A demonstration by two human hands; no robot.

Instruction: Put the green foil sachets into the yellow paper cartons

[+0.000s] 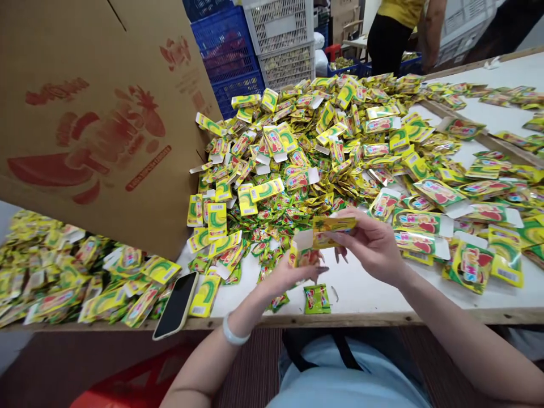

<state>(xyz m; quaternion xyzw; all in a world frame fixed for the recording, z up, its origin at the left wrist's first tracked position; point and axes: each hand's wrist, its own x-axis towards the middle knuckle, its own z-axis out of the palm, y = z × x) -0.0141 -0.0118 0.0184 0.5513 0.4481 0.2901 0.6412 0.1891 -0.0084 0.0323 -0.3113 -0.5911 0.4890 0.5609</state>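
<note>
My left hand (293, 273) is closed around a small candy box (304, 242) with its white flap raised. Close beside that flap, my right hand (374, 242) pinches a yellow candy sachet (329, 231) between thumb and fingers. The sachet's left end meets the box's open end; whether any of it is inside I cannot tell. Below both hands, a green candy packet (317, 299) lies on the white table (361, 297). Beyond them rises a heap of yellow and green boxes and sachets (297, 153).
A large printed carton (97, 113) stands at left, with a phone (176, 306) by the table's front edge. Flat packets (471, 263) lie at right. Blue crates (225, 45) and white crates (283, 28) are stacked behind. Another person (395, 28) stands at the back.
</note>
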